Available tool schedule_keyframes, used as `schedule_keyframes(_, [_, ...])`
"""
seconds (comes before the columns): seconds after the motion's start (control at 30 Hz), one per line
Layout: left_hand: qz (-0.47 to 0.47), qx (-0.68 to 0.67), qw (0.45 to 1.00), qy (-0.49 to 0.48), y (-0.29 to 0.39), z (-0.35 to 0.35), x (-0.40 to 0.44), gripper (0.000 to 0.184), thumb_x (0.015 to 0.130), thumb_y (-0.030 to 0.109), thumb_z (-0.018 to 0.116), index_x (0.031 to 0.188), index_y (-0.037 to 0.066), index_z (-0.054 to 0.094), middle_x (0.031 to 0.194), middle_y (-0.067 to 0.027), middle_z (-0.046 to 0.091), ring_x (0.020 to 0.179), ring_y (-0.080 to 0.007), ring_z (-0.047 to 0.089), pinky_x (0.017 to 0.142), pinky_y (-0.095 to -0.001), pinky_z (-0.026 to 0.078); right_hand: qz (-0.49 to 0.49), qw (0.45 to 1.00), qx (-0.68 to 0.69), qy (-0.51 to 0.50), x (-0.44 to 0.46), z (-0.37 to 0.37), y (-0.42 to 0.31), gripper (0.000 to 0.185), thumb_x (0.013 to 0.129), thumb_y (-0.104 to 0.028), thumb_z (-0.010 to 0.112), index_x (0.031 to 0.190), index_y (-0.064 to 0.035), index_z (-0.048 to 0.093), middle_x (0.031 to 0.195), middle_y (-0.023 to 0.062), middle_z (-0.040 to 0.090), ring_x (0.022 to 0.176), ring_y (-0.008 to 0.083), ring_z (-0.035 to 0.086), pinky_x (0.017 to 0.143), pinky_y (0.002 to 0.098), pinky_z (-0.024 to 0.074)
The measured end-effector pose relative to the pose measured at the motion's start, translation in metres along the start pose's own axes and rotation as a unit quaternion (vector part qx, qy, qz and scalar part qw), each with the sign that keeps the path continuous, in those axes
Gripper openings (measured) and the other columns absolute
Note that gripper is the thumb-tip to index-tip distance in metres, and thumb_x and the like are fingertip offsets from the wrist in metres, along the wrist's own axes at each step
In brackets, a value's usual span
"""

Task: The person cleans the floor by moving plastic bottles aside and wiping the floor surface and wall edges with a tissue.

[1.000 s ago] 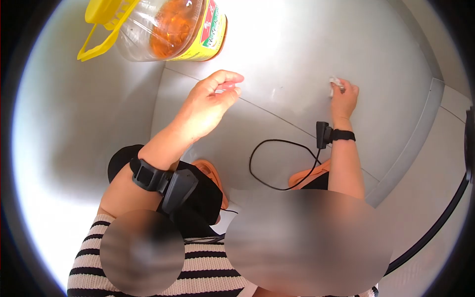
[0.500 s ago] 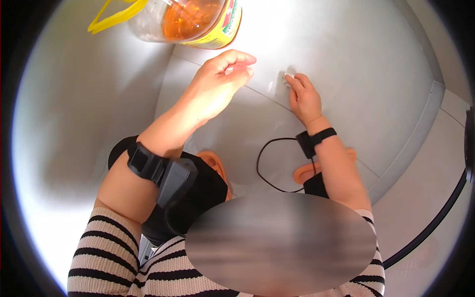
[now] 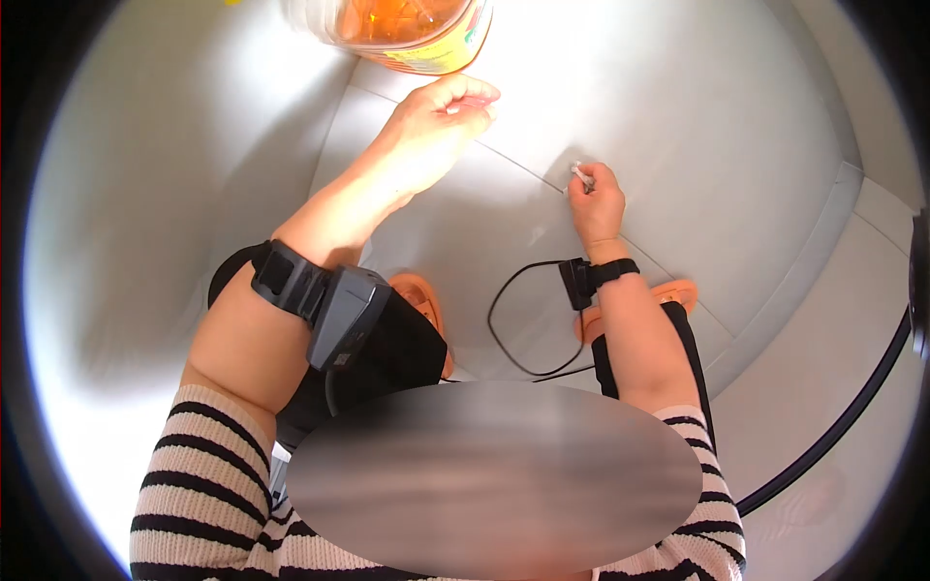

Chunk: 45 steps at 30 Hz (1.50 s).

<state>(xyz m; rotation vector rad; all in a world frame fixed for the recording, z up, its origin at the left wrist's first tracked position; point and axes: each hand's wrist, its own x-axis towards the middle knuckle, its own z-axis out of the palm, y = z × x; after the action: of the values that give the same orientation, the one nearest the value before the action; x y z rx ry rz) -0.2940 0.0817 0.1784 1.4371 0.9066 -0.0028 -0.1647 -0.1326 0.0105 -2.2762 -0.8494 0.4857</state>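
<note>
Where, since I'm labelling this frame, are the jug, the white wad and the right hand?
Jug [image 3: 402, 27]: head view, on its amber-coloured body.
White wad [image 3: 580, 172]: head view, on its exposed part.
Right hand [image 3: 598, 203]: head view, on its middle.

At eight o'clock on my monitor, I see a cream ribbed-knit sleeve with black stripes. Black fabric trousers meet orange sandals. Toward nine, a black strap carries an angular dark-grey box; near three, a smaller black box trails a thin looping black cable.
</note>
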Motion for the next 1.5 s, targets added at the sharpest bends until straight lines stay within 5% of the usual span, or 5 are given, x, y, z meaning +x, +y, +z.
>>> schedule_keyframes(0.2, [0.011,-0.004,1.0,0.013,0.003,-0.009,0.006,0.028,0.088,0.02,0.053,0.111,0.006,0.057,0.105,-0.0016,0.057,0.096,-0.0099,0.051,0.085,-0.0267,0.04,0.305,0.907,0.269,0.107,-0.037,-0.04,0.034,0.011,0.083,-0.007,0.054,0.093,-0.0022,0.055,0.079,0.0037,0.057,0.056,0.0137,0.057,0.05,0.0282,0.0463])
schedule_keyframes(0.33, [0.005,-0.019,1.0,0.022,0.002,-0.02,0.01,0.026,0.089,0.022,0.053,0.11,0.007,0.058,0.107,-0.0025,0.058,0.1,-0.0108,0.052,0.084,-0.0268,0.041,0.36,0.919,0.113,0.114,-0.098,-0.046,0.063,0.012,0.082,-0.009,0.055,0.091,-0.0011,0.054,0.081,0.008,0.055,0.064,0.0201,0.059,0.056,0.0322,0.0462])
schedule_keyframes(0.5, [-0.011,0.007,1.0,-0.009,0.004,-0.003,0.008,0.026,0.089,0.022,0.053,0.109,0.007,0.058,0.108,-0.0026,0.058,0.1,-0.011,0.052,0.084,-0.0268,0.041,0.265,0.96,-0.037,0.077,-0.121,-0.014,0.035,0.009,0.078,-0.007,0.055,0.083,-0.0015,0.049,0.086,0.0168,0.053,0.085,0.0349,0.052,0.074,0.0415,0.0418])
schedule_keyframes(1.2, [0.018,-0.01,0.999,-0.036,0.003,-0.008,-0.007,0.026,0.089,0.019,0.052,0.111,0.007,0.057,0.107,-0.0041,0.058,0.098,-0.012,0.053,0.083,-0.0269,0.042,0.08,0.981,-0.048,0.169,-0.03,0.0,0.021,0.006,0.08,-0.012,0.057,0.085,-0.0087,0.058,0.086,0.0089,0.054,0.078,0.0274,0.055,0.067,0.0364,0.0463])
schedule_keyframes(1.5, [0.032,-0.066,0.996,-0.054,0.013,-0.003,0.005,0.027,0.088,0.018,0.052,0.111,0.006,0.057,0.107,-0.0043,0.058,0.098,-0.0128,0.055,0.084,-0.0268,0.043,0.035,0.998,0.055,0.009,-0.021,0.059,-0.077,0.011,0.076,-0.007,0.055,0.086,-0.01,0.059,0.087,0.0115,0.054,0.079,0.0319,0.056,0.067,0.041,0.0463])
